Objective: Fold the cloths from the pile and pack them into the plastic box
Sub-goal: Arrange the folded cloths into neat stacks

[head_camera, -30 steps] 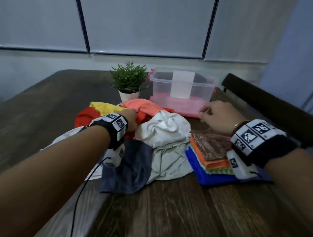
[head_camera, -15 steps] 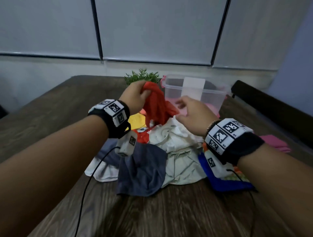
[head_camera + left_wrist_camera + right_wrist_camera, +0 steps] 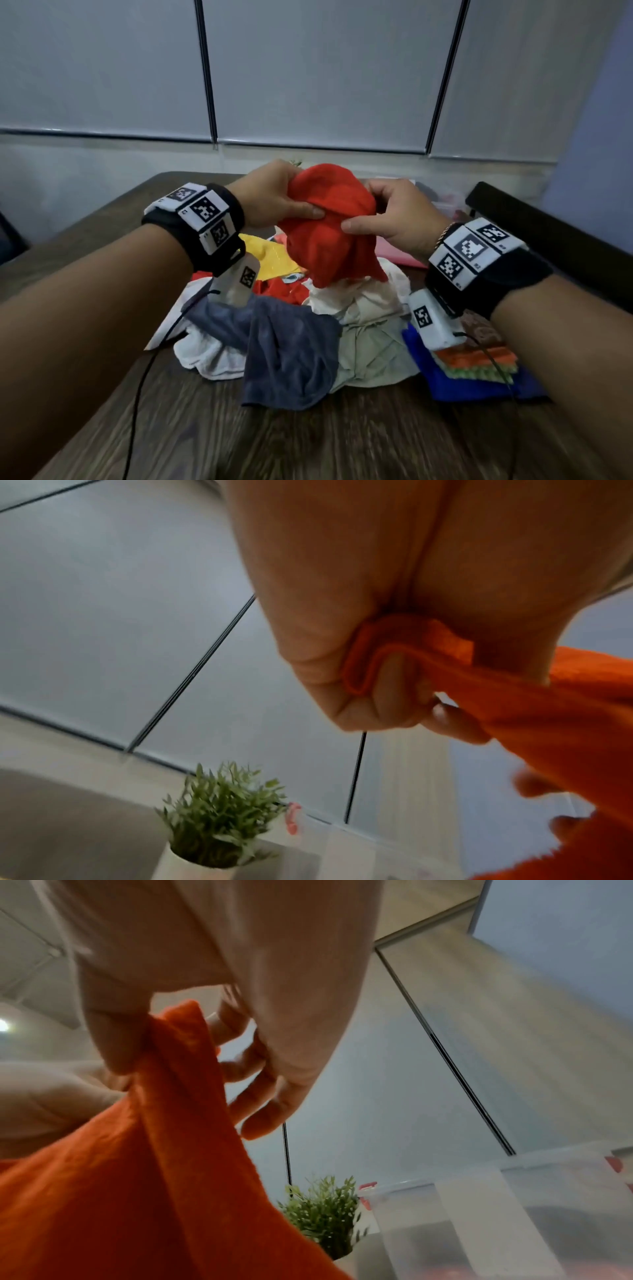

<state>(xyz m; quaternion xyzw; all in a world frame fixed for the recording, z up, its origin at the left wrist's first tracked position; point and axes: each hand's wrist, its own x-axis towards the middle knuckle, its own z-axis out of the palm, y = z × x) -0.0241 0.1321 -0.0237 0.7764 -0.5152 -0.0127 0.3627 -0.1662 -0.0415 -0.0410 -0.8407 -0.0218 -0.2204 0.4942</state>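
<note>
Red cloth (image 3: 330, 226), off the pile (image 3: 308, 329) a second ago, now hangs bunched above it, pinched by the left hand (image 3: 270, 195) and right hand (image 3: 399, 214); folding can begin. Behind the pile, the plastic box (image 3: 514, 1213) waits beside a potted plant (image 3: 219, 807). Right of the pile sits a folded stack (image 3: 479, 363).

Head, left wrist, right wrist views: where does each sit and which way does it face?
Head: on the head, facing down at both hands lifting the red cloth over the pile; both forearms show.
Left wrist: under the left hand, facing up and forward.
Right wrist: under the right hand, likewise.
Both wrist views share the plant.
</note>
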